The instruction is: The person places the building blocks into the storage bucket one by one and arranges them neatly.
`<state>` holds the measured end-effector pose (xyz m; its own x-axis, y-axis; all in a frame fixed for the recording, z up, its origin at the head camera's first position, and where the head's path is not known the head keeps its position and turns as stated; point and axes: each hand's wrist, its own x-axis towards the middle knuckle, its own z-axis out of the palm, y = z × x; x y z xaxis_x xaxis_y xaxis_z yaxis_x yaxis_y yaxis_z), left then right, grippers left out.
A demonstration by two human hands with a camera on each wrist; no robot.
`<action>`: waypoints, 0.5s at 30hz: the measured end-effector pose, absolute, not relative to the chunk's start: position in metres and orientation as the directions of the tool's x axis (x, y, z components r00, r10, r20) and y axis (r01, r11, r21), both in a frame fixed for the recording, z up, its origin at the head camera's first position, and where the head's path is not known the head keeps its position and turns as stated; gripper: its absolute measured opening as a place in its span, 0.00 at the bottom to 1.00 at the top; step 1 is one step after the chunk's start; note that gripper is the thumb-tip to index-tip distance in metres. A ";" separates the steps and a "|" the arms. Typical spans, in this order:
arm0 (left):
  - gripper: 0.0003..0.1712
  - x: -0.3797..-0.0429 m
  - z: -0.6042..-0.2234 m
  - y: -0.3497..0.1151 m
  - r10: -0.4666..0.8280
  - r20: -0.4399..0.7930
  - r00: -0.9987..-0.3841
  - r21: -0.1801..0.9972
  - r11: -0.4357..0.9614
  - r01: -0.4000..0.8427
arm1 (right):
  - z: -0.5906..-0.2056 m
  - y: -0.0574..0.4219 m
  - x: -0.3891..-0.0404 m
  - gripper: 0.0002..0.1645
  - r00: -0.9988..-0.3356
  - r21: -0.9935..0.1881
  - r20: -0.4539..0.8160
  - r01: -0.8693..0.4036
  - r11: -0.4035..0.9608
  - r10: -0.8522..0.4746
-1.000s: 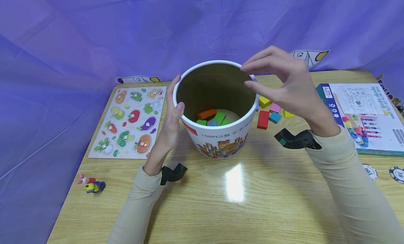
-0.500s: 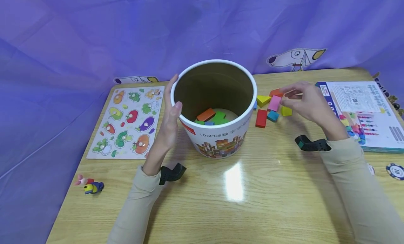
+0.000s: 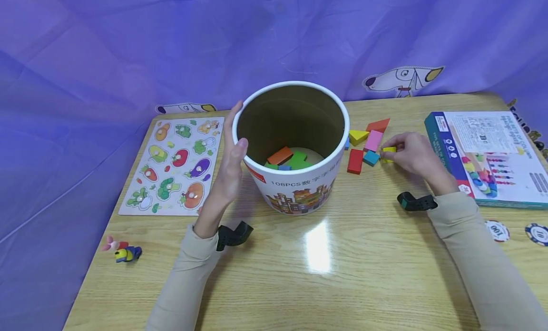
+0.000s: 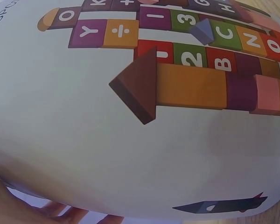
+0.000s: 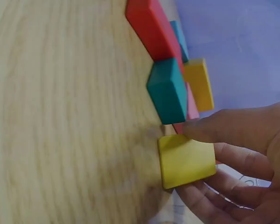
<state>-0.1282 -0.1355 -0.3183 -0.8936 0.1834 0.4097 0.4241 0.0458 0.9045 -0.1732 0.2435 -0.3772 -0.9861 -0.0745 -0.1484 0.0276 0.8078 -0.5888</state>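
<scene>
A white bucket (image 3: 299, 190) with printed toy buildings stands upright, several colored blocks inside, among them an orange block (image 3: 280, 155). My left hand (image 3: 229, 174) rests against its left outer wall, fingers extended along the side and thumb near the rim. The left wrist view shows the bucket's printed wall (image 4: 84, 116) close up. My right hand (image 3: 413, 152) pinches a yellow block (image 5: 186, 161) between thumb and fingers at the table. Beside it lie a teal block (image 3: 371, 158), a red block (image 3: 355, 161), a pink block (image 3: 373, 141), a yellow triangular block (image 3: 358, 136) and an orange-red block (image 3: 378, 126).
A vegetable puzzle board (image 3: 173, 167) lies left of the bucket. Two small figures, one yellow and blue (image 3: 127, 254), lie near the left table edge. A boxed toy (image 3: 492, 160) lies at right, with poker chips (image 3: 537, 234) in front. A purple curtain (image 3: 257, 36) hangs behind.
My right hand has moved from above the bucket's right rim down to the right, among the loose blocks, and now pinches the yellow block. The left hand and the bucket stay in place.
</scene>
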 end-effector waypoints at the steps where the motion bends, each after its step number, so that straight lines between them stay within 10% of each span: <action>1: 0.52 -0.128 -0.318 -0.136 0.183 0.410 -0.894 0.905 0.046 0.424 | -0.378 0.243 -0.173 0.19 -0.986 -0.591 -0.149 0.027 0.807 -0.076; 15: 0.52 -0.128 -0.320 -0.137 0.185 0.415 -0.891 0.900 0.059 0.432 | -0.390 0.254 -0.166 0.25 -0.986 -0.618 -0.148 0.036 0.785 -0.072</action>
